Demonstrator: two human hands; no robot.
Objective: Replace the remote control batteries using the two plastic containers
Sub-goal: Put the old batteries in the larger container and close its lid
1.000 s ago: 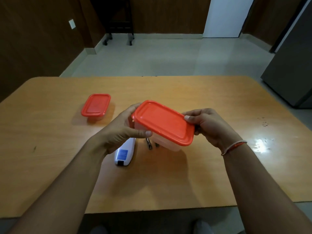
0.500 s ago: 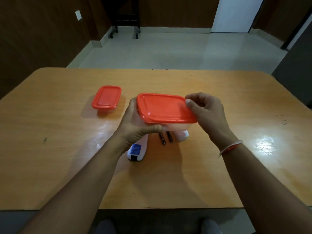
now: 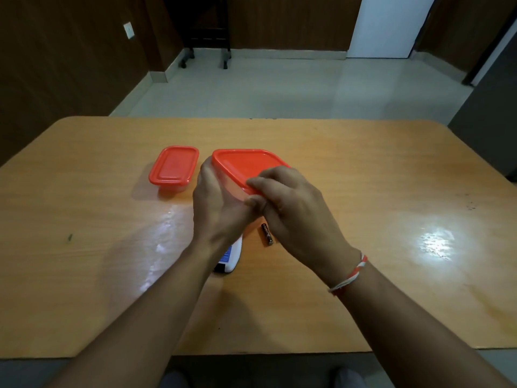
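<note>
We hold the near container point(image 3: 223, 186) up off the table point(image 3: 363, 169). Left hand point(image 3: 215, 208) clasps its clear body; right hand point(image 3: 291, 203) pinches the near corner of its red lid point(image 3: 243, 163), fingertips point(image 3: 254, 182) on the rim. Second lidded container point(image 3: 173, 169) sits closed, just left. White remote point(image 3: 233, 254) lies partly hidden under our left wrist, one battery point(image 3: 267, 233) beside it. Judgement: lid-opening step. Peel from that corner upward, keep the body level, so nothing inside spills.
</note>
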